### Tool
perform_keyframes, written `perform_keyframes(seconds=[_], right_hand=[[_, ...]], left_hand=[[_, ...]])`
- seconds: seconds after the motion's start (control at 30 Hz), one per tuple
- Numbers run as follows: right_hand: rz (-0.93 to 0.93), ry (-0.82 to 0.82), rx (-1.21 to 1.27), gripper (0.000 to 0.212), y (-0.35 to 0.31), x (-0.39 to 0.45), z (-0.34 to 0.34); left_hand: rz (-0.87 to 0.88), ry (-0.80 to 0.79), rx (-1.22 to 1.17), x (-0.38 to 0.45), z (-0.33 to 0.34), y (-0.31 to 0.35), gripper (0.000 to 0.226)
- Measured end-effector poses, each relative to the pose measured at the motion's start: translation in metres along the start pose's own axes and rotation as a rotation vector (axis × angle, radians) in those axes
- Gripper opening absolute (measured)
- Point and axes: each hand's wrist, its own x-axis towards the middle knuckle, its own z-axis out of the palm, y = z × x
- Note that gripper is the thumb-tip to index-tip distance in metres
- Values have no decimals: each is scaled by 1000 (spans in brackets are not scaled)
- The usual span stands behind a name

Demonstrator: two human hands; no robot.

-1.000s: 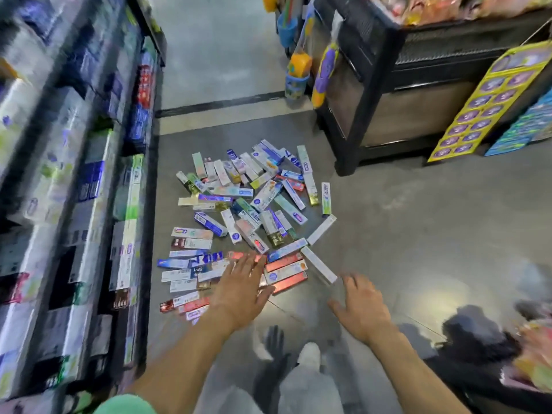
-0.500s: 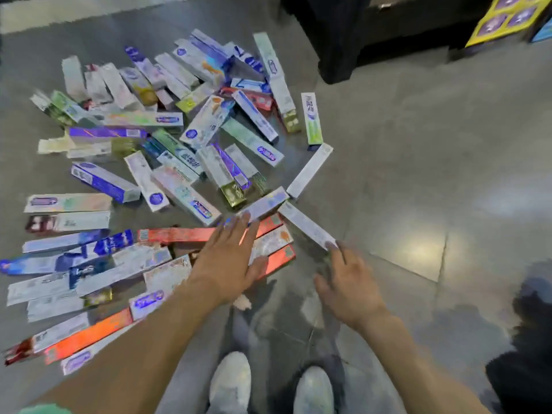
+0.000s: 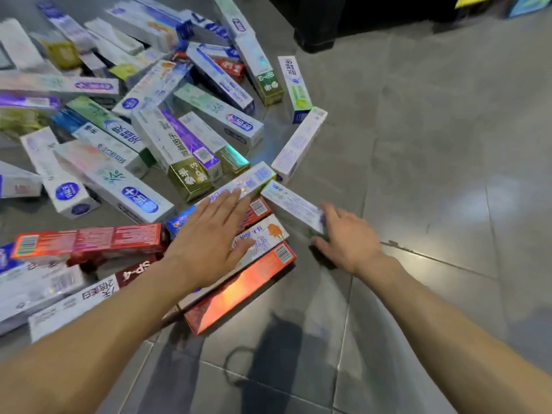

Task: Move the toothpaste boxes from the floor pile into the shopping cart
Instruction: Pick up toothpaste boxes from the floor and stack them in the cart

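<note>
A pile of several toothpaste boxes (image 3: 155,121) covers the grey floor at the left and centre. My left hand (image 3: 209,237) lies flat with straight fingers on the near boxes, over a red box (image 3: 257,209) and a white box with an orange print (image 3: 268,234). An orange-red foil box (image 3: 239,291) lies just below that hand. My right hand (image 3: 348,239) holds the near end of a white box (image 3: 291,203) at the pile's right edge, thumb below and fingers above. No shopping cart is in view.
The dark base of a display stand (image 3: 316,40) stands at the top centre. Grey floor tiles (image 3: 433,174) stretch to the right of the pile. Yellow and blue display cards (image 3: 478,0) show at the top right corner.
The view has dropped closer to the floor. Both hands have reached forward: the left one now lies on the near boxes, the right one has closed on the white box's end.
</note>
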Motion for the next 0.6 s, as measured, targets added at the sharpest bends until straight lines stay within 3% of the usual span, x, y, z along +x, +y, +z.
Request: perform_keyframes(seconds=[0.13, 0.27, 0.37, 0.47, 0.6], right_hand=[[106, -101, 56, 53, 5, 0, -3], [225, -80, 274, 41, 3, -23, 8], [367, -25, 793, 27, 3, -43, 19], [502, -59, 1410, 8, -2, -67, 16], [513, -139, 1689, 11, -6, -88, 3]], left_hand=[[-53, 35, -65, -8, -7, 2, 80], [-83, -21, -105, -26, 2, 23, 86], [-76, 45, -76, -41, 15, 45, 75], [-180, -5, -31, -57, 24, 67, 65], [-270, -118, -33, -69, 27, 78, 58]])
